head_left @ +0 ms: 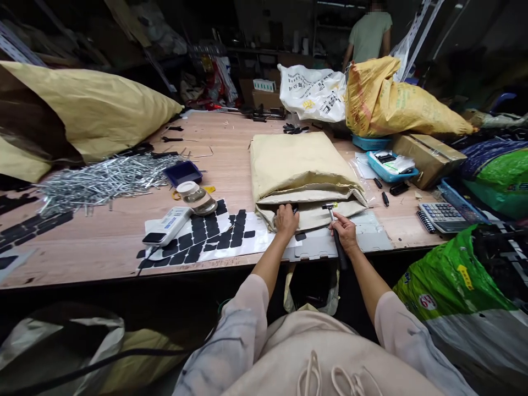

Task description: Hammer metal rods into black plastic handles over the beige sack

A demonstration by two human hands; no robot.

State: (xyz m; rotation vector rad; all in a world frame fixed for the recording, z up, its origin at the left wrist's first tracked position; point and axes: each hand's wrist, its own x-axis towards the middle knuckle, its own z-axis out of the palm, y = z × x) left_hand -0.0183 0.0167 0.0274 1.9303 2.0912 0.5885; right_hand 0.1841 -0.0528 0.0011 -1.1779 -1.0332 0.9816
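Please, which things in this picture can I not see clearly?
In the head view:
Dark thing: mostly hidden by the left hand.
Inside of the folded cloth: covered by its upper layer.
Key labels of the calculator: too small.
Green sack: cut off by right edge.

Rods [111, 181] left of jar [200, 199], calculator [443, 214] right of hammer [339, 248].

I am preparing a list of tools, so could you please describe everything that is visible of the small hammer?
The small hammer has a short, metal-looking head with a yellowish right end, a slim silvery shaft and a long black grip, its material unclear. The right hand holds it, with the head farthest from the person and the grip slanting back past the front edge of the table. The head appears before the beige bag; whether they touch is unclear.
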